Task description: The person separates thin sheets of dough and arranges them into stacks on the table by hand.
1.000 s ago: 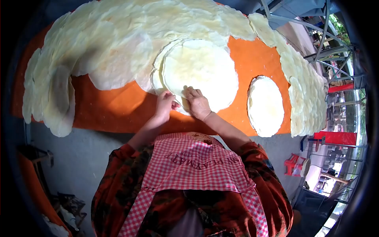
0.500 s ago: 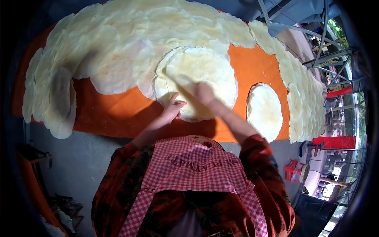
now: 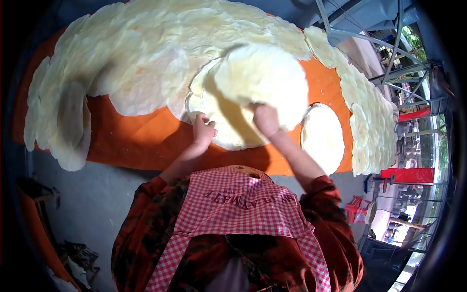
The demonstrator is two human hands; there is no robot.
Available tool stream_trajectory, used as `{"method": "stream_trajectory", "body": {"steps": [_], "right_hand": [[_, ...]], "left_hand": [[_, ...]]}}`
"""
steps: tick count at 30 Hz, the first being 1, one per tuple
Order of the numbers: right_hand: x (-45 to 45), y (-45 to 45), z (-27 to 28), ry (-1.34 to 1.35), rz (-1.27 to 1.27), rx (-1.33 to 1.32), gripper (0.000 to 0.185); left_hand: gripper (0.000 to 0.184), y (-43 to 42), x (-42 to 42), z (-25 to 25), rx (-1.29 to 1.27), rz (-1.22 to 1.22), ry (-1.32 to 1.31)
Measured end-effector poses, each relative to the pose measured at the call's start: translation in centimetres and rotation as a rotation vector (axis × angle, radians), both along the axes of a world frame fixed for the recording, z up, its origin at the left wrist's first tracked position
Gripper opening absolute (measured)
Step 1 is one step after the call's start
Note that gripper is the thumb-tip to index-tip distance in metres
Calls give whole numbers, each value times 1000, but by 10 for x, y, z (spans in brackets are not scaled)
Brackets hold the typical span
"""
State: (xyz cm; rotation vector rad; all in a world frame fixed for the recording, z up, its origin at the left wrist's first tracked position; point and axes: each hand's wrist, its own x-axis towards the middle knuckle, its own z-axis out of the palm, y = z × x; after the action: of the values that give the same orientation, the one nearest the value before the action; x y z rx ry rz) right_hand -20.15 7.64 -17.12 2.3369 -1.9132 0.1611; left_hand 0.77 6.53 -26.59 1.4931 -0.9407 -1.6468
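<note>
Thin, round, pale sheets lie in a pile [image 3: 209, 104] at the middle of an orange cloth [image 3: 131, 141]. One pale sheet [image 3: 265, 75] is raised above the pile, tilted, and casts a shadow on it. My right hand [image 3: 266, 119] is closed on the near edge of this raised sheet. At the pile's near left edge is my left hand [image 3: 203, 130], its fingers partly spread and bent; nothing shows between them.
Many overlapping sheets [image 3: 131, 44] cover the far and left parts of the cloth, and more [image 3: 374, 117] the right side. A smaller pile [image 3: 322, 138] lies right of my right hand. Metal bars [image 3: 369, 36] stand at the upper right, a red stool [image 3: 357, 209] below.
My right hand has moved right and lifted a sheet off the pile. My left hand has come away from the sheets' edge and shifted slightly left.
</note>
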Motion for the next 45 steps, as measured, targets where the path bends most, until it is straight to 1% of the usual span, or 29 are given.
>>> {"method": "stream_trajectory", "body": {"steps": [1, 2, 3, 5, 9, 10, 12, 14, 16, 17, 19, 20, 22, 23, 25, 28, 29, 31, 34, 38, 40, 43, 45], "right_hand": [[3, 12, -36, 6, 21, 27, 20], [11, 20, -54, 22, -69, 246, 16], [19, 29, -59, 2, 58, -31, 15], [19, 26, -59, -46, -1, 79, 17], [15, 23, -50, -98, -25, 118, 19], [15, 23, -52, -110, -31, 110, 20], [14, 24, -55, -150, -49, 112, 21], [13, 22, -58, -211, -79, 126, 22], [11, 22, -61, -250, -57, 93, 22], [10, 23, -62, -268, -47, 76, 22], [4, 18, -61, -295, -51, 110, 22], [2, 16, -61, -308, -52, 129, 22], [8, 19, -51, -250, -23, 74, 21], [11, 20, -48, -222, -9, 47, 21], [22, 23, -52, -160, -9, 43, 20], [34, 21, -58, -101, -14, 57, 20], [38, 22, -60, -91, -16, 69, 19], [44, 23, -54, -121, -31, 69, 19], [46, 22, -49, -154, -60, 68, 19], [46, 21, -42, -203, -106, 97, 21], [45, 21, -40, -231, -124, 107, 22], [44, 22, -42, -261, -137, 88, 24], [42, 22, -46, -269, -147, 90, 25]], "left_hand": [[44, -2, 0, 0, 13, 0, 11], [43, -4, 1, 0, 27, -2, 20], [43, -7, 2, 2, 39, -5, 28], [40, -14, 1, 9, -19, -14, 1], [38, -16, -4, 12, -55, -58, -40], [39, -18, -5, 8, -42, -76, -52], [38, -30, -12, -41, -242, -56, -284], [35, -32, -14, -42, -256, -34, -326], [31, -30, -14, 3, -81, -16, -176], [30, -31, -12, 9, 0, -27, -144], [28, -38, -10, 14, 160, -47, -75], [26, -41, -8, 8, 194, -68, -7], [22, -45, -3, -3, 262, -105, 129], [22, -44, -4, -8, 223, -85, 107], [20, -38, -5, -2, 149, -52, 60], [18, -36, -9, -21, -425, -65, -325], [19, -36, -9, -27, -461, -52, -369], [21, -34, -10, -14, -537, -26, -453], [20, -32, -8, -12, -676, -15, -558], [20, -34, -8, -11, -687, -42, -616], [20, -33, -7, -1, -705, -47, -616], [18, -40, -4, -16, -558, -164, -508], [23, -39, -5, -19, -588, -76, -612]]}}
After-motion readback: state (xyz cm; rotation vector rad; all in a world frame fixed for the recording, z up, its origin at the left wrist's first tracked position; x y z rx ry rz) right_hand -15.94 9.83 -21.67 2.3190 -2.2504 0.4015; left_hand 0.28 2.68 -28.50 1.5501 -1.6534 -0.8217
